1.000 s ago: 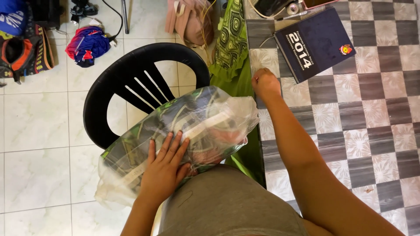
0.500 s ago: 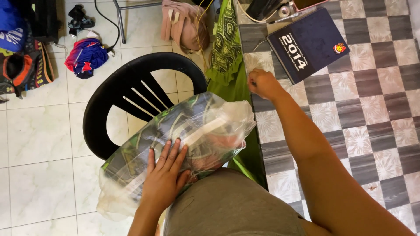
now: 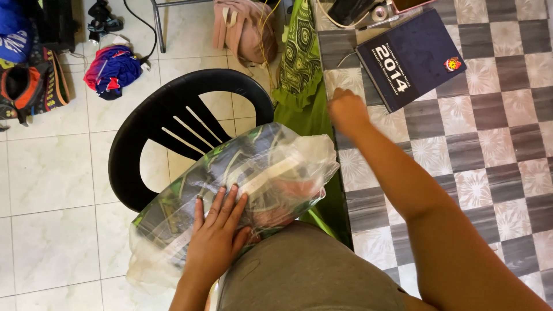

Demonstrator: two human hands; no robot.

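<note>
clear plastic bag (image 3: 271,173) w/ green-black print inside; black plastic chair (image 3: 173,115); grey-white checkered tablecloth (image 3: 489,150), floral squares; navy book (image 3: 412,57); green patterned cloth (image 3: 299,57)

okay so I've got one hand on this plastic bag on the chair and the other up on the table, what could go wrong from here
The clear plastic bag overhangs the black chair seat, steadied only by your flat left hand; it may slide off if you let go. Your right hand is near the table edge where green cloth hangs; snagging it might drag the dark book or cables.
</note>
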